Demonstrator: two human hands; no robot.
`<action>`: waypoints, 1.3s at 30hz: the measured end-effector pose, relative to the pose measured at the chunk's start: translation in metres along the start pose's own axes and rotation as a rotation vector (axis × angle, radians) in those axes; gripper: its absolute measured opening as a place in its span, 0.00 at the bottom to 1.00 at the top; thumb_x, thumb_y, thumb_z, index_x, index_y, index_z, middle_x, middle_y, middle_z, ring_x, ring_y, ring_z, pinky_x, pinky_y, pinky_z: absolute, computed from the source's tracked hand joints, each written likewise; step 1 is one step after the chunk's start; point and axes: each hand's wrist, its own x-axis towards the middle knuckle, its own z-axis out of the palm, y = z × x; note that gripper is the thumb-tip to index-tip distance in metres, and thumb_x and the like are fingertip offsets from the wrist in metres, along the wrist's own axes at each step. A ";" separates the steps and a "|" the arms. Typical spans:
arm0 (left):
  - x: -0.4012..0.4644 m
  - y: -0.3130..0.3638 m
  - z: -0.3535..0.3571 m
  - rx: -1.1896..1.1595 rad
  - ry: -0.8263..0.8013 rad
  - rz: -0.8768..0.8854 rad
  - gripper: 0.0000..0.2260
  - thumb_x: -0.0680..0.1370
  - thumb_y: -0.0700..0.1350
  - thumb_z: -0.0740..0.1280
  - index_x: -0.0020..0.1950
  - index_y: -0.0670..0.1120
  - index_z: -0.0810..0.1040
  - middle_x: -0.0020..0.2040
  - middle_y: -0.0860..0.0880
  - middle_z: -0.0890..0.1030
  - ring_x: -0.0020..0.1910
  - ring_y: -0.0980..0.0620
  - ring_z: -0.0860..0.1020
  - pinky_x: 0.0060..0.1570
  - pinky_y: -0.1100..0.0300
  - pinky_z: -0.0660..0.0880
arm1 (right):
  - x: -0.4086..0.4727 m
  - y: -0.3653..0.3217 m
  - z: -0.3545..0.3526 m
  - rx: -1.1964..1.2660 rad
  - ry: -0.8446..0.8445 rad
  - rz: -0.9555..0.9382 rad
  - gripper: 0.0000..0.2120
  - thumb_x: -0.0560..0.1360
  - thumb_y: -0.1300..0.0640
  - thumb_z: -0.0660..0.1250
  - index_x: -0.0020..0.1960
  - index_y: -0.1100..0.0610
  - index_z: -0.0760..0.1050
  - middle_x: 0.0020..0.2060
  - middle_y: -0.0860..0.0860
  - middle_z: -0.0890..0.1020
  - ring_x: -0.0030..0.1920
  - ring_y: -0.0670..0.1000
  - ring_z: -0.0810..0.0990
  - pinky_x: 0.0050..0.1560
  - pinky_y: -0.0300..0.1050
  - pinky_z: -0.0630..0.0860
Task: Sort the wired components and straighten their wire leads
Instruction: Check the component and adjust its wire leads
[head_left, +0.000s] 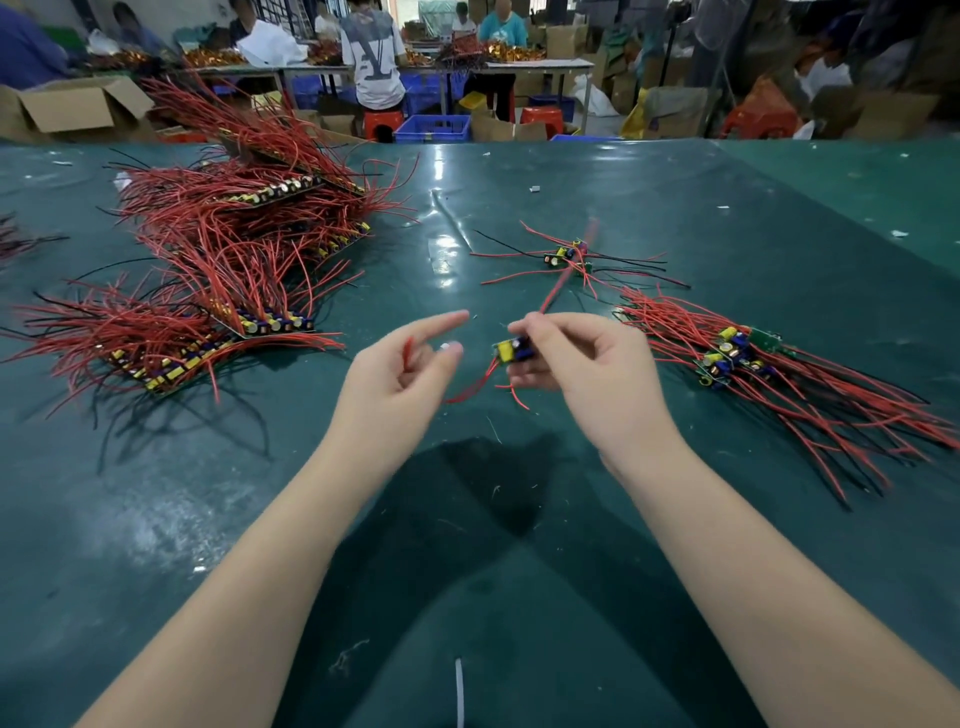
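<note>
In the head view, both forearms reach out over a dark green table (519, 597). The right hand (587, 374) pinches a small wired component (514, 349) between thumb and curled fingers, holding it above the tabletop. One red wire lead (563, 275) rises from this hand's fingertips, up and away from the person, and is blurred. Shorter red leads hang below the component.

The left hand (402, 371) is just to the left of the component and apart from it. Its index finger points out straight and the other fingers are loosely curled. A short stretch of red wire (409, 351) shows against its palm; whether the fingers actually grip it is unclear.

Beyond the right hand lies a small loose cluster of components (569, 254) with red and black leads spread out. To the right of the right hand sits a bundle of components (732, 356), its leads running mostly one way, towards the near right. Well to the left of the left hand are large heaps of components (234, 270) with red leads fanning out.

Far beyond the table, people sit at other benches (540, 65) among cardboard boxes and blue crates (434, 127).
</note>
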 end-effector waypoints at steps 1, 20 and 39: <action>0.003 0.002 -0.001 -0.185 0.026 -0.099 0.10 0.82 0.41 0.60 0.58 0.48 0.79 0.27 0.57 0.60 0.26 0.59 0.59 0.27 0.69 0.58 | 0.001 -0.002 -0.001 0.075 0.026 0.035 0.09 0.78 0.64 0.64 0.43 0.61 0.81 0.34 0.54 0.84 0.33 0.52 0.83 0.37 0.40 0.80; 0.013 0.006 -0.018 -1.027 -0.058 -0.555 0.25 0.85 0.54 0.46 0.60 0.43 0.79 0.58 0.46 0.83 0.56 0.46 0.82 0.55 0.48 0.78 | 0.012 0.003 -0.013 0.614 0.039 0.361 0.07 0.78 0.64 0.64 0.46 0.63 0.80 0.40 0.57 0.86 0.41 0.53 0.86 0.37 0.36 0.80; 0.010 -0.001 -0.002 -0.819 0.101 -0.547 0.10 0.81 0.42 0.61 0.53 0.45 0.83 0.39 0.51 0.80 0.30 0.60 0.75 0.33 0.72 0.73 | 0.004 0.012 0.001 0.283 -0.041 0.093 0.07 0.78 0.66 0.63 0.48 0.63 0.81 0.41 0.55 0.86 0.41 0.55 0.85 0.46 0.42 0.81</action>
